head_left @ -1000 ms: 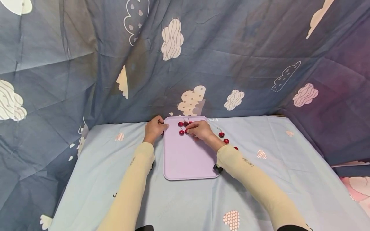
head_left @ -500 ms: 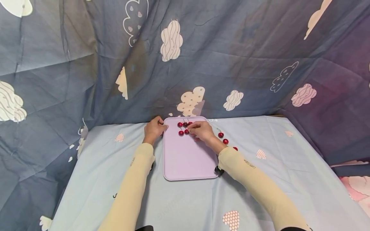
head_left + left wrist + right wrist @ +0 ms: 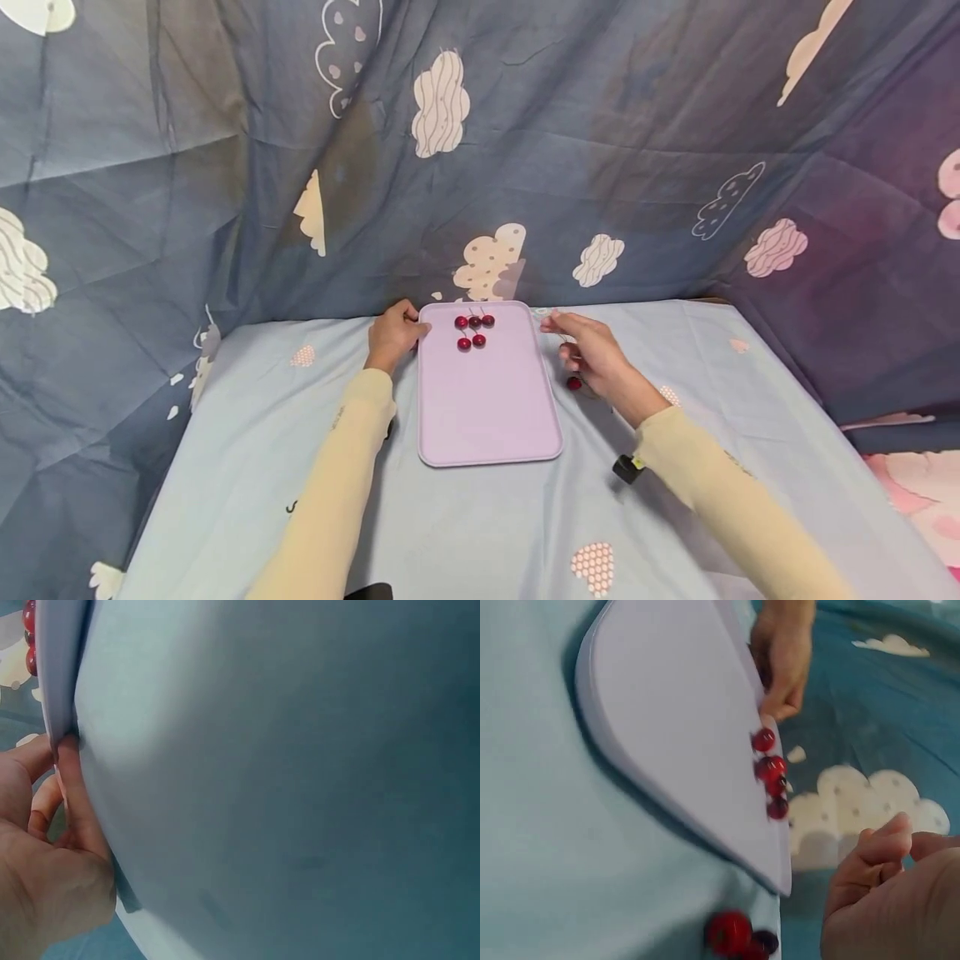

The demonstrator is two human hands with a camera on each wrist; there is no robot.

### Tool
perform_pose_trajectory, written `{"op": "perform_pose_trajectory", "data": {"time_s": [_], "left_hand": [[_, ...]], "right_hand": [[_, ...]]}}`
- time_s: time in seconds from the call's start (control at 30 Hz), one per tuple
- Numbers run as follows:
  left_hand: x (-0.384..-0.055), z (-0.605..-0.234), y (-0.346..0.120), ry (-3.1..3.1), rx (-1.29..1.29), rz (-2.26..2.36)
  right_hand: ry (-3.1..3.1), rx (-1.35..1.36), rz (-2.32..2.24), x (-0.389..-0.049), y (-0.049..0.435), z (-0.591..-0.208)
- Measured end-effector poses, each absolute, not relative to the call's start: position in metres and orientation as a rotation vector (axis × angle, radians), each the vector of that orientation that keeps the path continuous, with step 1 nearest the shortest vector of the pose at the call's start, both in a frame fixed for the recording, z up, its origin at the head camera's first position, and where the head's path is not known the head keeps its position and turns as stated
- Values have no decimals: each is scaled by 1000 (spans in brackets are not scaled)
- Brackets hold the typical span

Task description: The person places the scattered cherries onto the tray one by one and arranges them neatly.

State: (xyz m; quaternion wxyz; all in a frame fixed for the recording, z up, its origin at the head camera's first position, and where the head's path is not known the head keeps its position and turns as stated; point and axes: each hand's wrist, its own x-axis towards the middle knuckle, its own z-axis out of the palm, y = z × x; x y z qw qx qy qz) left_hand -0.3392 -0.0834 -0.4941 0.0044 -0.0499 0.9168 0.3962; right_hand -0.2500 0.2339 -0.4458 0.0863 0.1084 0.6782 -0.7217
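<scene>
A pale purple tray (image 3: 487, 408) lies on the light blue cloth. My left hand (image 3: 392, 337) pinches its rim near the far left corner; in the left wrist view the thumb and a finger (image 3: 79, 795) lie on either side of the rim. At the tray's far end sit red cherries (image 3: 479, 341), three in the back row and two in front. My right hand (image 3: 596, 354) hovers just past the tray's right edge, fingers loosely bent and holding nothing. Beneath it a loose cherry (image 3: 573, 383) shows on the cloth, while others are partly hidden by the hand.
A dark fabric wall (image 3: 360, 275) with cloud prints rises right behind the tray. The light blue cloth (image 3: 480, 533) spreads around the tray on both sides and in front. A black wrist device (image 3: 627, 468) hangs beneath my right forearm.
My right hand has let go of a cherry in the front row on the tray and moved right, over the loose cherries. The left hand keeps its grip on the rim.
</scene>
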Motion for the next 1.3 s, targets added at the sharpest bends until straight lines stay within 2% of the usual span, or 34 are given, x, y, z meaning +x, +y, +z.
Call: {"op": "perform_pose_trajectory", "data": {"time_s": [0.23,0.47,0.8,1.3], "left_hand": [[-339,-493,-84,2826,-190,1268],[-342,-493,-86,2822,-163,1267],[-340,-493,-83,2829,-162,1255],[-340,-493,-84,2834,-154,1254]], "right_hand": [[2096,457,-2051,-228,277,-446],[2309,575,-1812,-208,303,-464],[2421,626,-1557,-200,315,-485],[2498,580,-1444,-196,316,-487]]}}
